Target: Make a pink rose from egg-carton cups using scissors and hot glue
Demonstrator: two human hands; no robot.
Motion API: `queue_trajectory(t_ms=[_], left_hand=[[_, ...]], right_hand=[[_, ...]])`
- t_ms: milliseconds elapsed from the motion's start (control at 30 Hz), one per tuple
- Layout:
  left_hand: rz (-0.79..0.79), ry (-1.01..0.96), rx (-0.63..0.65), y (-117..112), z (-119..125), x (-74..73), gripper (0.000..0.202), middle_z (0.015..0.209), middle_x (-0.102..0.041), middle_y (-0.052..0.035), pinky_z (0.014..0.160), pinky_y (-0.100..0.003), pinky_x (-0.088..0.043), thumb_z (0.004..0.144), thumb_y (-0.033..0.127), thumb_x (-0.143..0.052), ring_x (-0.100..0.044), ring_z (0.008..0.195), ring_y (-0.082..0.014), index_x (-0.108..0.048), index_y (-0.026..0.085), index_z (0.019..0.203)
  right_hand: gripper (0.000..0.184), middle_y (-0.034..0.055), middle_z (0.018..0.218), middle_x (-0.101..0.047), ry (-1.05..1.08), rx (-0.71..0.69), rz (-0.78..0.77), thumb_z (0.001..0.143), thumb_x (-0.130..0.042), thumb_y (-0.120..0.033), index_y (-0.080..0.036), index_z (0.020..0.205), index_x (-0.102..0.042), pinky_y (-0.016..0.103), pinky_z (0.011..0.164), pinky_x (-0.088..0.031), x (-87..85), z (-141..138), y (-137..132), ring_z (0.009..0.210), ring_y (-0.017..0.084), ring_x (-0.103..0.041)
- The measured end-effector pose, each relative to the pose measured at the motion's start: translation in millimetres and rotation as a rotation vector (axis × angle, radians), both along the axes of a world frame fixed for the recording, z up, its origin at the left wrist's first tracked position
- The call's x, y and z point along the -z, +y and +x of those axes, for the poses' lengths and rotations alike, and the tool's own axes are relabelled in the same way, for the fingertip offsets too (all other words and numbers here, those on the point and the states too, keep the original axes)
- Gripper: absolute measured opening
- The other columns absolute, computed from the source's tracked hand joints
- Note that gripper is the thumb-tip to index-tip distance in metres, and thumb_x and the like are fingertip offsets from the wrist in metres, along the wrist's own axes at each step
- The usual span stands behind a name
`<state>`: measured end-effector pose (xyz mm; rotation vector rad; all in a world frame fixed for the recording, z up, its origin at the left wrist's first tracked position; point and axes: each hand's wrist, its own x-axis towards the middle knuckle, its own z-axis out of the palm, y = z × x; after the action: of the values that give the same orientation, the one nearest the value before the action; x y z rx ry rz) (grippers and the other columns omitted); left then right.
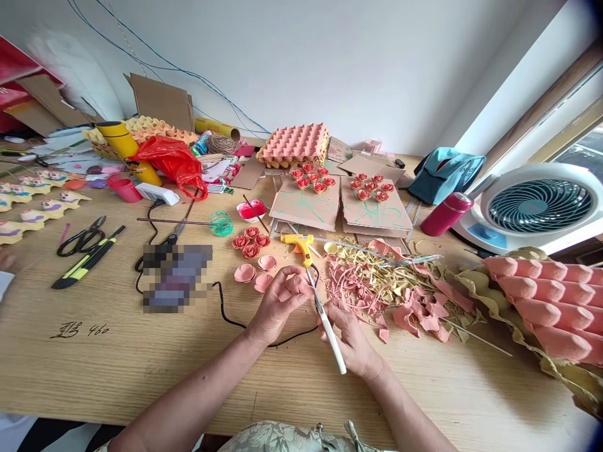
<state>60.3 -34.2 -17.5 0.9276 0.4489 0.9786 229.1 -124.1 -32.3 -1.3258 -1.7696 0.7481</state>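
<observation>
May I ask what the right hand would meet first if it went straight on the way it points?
The right hand, scissors leading, would probably meet the pink piece held in the left hand first, though depth there is unclear.

We log a greenish top (277, 439), paler leaf print, bottom centre of frame. We spot a small shiny round fastener (320, 427), knotted cloth strip (351, 430) right of it. Left hand (282, 298), right hand (352, 339), forearms (188, 389): all bare.
</observation>
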Motion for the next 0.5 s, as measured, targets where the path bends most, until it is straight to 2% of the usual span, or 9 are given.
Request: queue_trajectory(t_ms=[200, 400, 500], left_hand=[[-0.065, -0.003, -0.041, 0.7, 0.4, -5.4, 0.042, 0.086, -0.068, 0.0034, 0.084, -0.026, -0.047, 0.071, 0.021, -0.084, -0.061, 0.08, -0.0103, -0.062, 0.024, 0.106], [-0.039, -0.006, -0.048, 3.9, -0.8, -4.5, 0.041, 0.075, -0.061, 0.0046, 0.085, -0.027, -0.047, 0.072, 0.023, -0.084, -0.058, 0.078, -0.011, -0.063, 0.024, 0.108], [-0.036, 0.006, -0.046, 4.1, -0.8, -0.7, 0.042, 0.076, -0.06, 0.0048, 0.087, -0.027, -0.047, 0.072, 0.025, -0.085, -0.059, 0.08, -0.0112, -0.064, 0.024, 0.109]], right_hand=[[0.043, 0.0021, 0.075, -0.052, 0.007, 0.003, -0.019, 0.097, -0.044, -0.059, -0.021, 0.077, -0.051, 0.032, 0.071, -0.04, 1.0, 0.4, -1.3, 0.073, 0.019, -0.047], [0.037, 0.0014, 0.074, -0.054, 0.047, 0.006, -0.06, 0.097, -0.052, -0.049, -0.021, 0.073, -0.052, 0.031, 0.068, -0.04, 4.4, 0.7, -1.6, 0.07, 0.017, -0.048], [0.032, 0.0009, 0.074, -0.056, 0.168, 0.054, -0.048, 0.095, -0.056, -0.047, -0.02, 0.078, -0.057, 0.03, 0.067, -0.041, 6.6, -0.7, -0.9, 0.07, 0.016, -0.05]])
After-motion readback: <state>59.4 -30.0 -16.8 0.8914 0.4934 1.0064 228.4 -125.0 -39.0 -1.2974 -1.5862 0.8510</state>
